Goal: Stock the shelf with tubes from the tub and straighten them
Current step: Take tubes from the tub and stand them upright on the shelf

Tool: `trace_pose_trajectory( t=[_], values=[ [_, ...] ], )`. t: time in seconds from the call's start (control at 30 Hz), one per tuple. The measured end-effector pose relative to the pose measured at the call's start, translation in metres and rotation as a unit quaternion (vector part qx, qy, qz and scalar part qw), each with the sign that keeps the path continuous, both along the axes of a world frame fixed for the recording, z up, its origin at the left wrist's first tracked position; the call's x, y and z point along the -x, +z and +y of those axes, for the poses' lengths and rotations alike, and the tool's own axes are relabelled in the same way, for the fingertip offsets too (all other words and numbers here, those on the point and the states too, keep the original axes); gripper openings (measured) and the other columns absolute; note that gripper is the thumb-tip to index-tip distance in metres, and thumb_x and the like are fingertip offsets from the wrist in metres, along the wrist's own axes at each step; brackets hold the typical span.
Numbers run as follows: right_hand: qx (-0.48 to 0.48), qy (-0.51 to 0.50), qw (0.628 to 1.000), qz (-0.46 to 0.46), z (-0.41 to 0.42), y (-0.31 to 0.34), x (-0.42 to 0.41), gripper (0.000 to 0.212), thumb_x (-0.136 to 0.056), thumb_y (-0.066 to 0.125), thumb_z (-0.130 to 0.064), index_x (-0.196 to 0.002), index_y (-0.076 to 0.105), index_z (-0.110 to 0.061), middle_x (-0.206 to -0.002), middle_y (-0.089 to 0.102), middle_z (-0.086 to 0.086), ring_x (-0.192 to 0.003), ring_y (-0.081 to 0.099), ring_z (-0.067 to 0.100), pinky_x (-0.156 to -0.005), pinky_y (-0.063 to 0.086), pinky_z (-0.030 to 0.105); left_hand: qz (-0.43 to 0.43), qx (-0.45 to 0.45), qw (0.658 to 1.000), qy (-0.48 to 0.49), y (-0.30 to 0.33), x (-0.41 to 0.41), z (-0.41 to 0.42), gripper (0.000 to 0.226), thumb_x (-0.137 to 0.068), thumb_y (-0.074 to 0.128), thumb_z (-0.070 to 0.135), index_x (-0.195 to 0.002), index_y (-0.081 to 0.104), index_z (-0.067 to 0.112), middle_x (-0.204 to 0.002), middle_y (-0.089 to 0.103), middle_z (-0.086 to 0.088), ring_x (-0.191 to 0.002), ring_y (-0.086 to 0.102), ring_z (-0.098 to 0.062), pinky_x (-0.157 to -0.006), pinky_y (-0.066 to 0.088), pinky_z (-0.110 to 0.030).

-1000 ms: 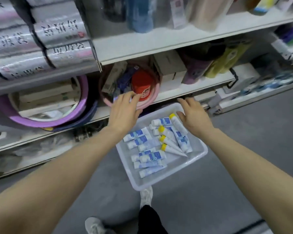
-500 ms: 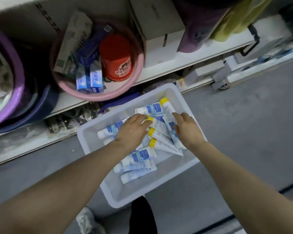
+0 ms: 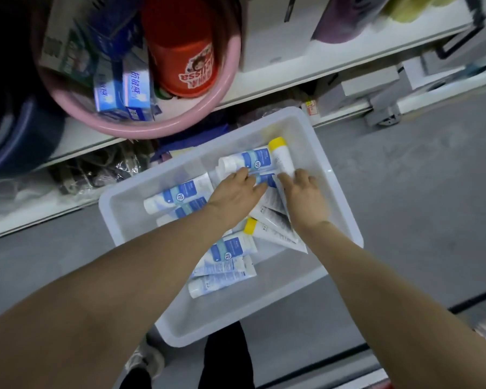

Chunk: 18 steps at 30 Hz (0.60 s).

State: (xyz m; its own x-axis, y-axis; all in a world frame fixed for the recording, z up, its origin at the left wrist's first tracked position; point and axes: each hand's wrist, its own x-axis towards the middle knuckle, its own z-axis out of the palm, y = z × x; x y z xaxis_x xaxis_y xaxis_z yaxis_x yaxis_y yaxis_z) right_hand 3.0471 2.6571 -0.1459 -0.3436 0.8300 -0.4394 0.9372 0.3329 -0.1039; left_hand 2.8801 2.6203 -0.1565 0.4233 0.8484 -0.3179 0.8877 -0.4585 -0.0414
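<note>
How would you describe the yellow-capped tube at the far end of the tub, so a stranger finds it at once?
Look in the white tub on the floor below the shelf. Near its far corner, just beyond the right hand, lies a white tube. Its yellow cap points toward the shelf, while the tubes beside it carry blue labels.

A shop aisle: white shelf (image 3: 292,77) stocked with boxed goods (image 3: 124,88) above grey floor (image 3: 418,192).

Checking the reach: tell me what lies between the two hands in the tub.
Head view: a blue-labelled tube lies between the left hand and right hand, fingertips touching it.
</note>
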Motion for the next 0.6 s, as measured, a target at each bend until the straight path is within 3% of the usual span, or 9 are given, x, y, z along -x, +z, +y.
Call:
trace_pose_trajectory(
  t=[0.13,0.27,0.37,0.47,0.6],
  values=[
    [0.035,-0.001,0.999,0.020,0.009,0.004,-0.003,0.048,-0.083,0.058,-0.003,-0.129,0.051,-0.016,-0.117,0.051,0.015,-0.100,0.056,0.036,-0.085,0.048,0.039,0.021,0.068,0.997,0.019,0.009,-0.007,-0.006,0.059,-0.092,0.051,0.015,-0.147,0.029,0.021,-0.124,0.051,-0.014,-0.121,0.040,-0.035,-0.095,0.038,-0.037],
    [0.040,-0.050,0.997,0.031,-0.002,0.019,-0.006,0.045,-0.081,0.059,-0.002,-0.123,0.055,-0.017,-0.110,0.056,0.014,-0.096,0.058,0.036,-0.079,0.048,0.037,-0.040,0.144,0.983,0.105,0.030,0.007,-0.026,0.068,-0.090,0.047,0.007,-0.149,0.022,0.029,-0.121,0.045,-0.016,-0.112,0.041,-0.033,-0.091,0.036,-0.037],
    [0.022,-0.094,0.993,0.066,-0.020,0.037,-0.008,0.043,-0.077,0.057,0.003,-0.115,0.064,-0.016,-0.105,0.060,0.014,-0.091,0.059,0.037,-0.074,0.046,0.036,-0.139,0.236,0.929,0.250,0.047,0.030,-0.051,0.067,-0.088,0.048,-0.001,-0.139,0.031,0.039,-0.114,0.039,-0.011,-0.100,0.048,-0.029,-0.071,0.040,-0.033],
    [0.006,-0.105,0.989,0.107,-0.039,0.062,-0.002,0.040,-0.079,0.053,0.005,-0.110,0.068,-0.015,-0.109,0.061,0.014,-0.088,0.061,0.039,-0.074,0.046,0.037,-0.207,0.297,0.855,0.371,0.069,0.055,-0.076,0.049,-0.093,0.044,0.005,-0.126,0.038,0.041,-0.110,0.037,-0.008,-0.083,0.051,-0.026,-0.064,0.040,-0.031],
    [-0.015,-0.086,0.990,0.114,-0.059,0.104,0.016,0.036,-0.086,0.051,0.001,-0.112,0.065,-0.019,-0.110,0.060,0.009,-0.084,0.062,0.038,-0.071,0.048,0.036,-0.314,0.286,0.790,0.443,0.102,0.082,-0.106,0.037,-0.098,0.035,0.010,-0.112,0.040,0.043,-0.122,0.045,-0.009,-0.074,0.055,-0.026,-0.055,0.043,-0.028]
  ],
)
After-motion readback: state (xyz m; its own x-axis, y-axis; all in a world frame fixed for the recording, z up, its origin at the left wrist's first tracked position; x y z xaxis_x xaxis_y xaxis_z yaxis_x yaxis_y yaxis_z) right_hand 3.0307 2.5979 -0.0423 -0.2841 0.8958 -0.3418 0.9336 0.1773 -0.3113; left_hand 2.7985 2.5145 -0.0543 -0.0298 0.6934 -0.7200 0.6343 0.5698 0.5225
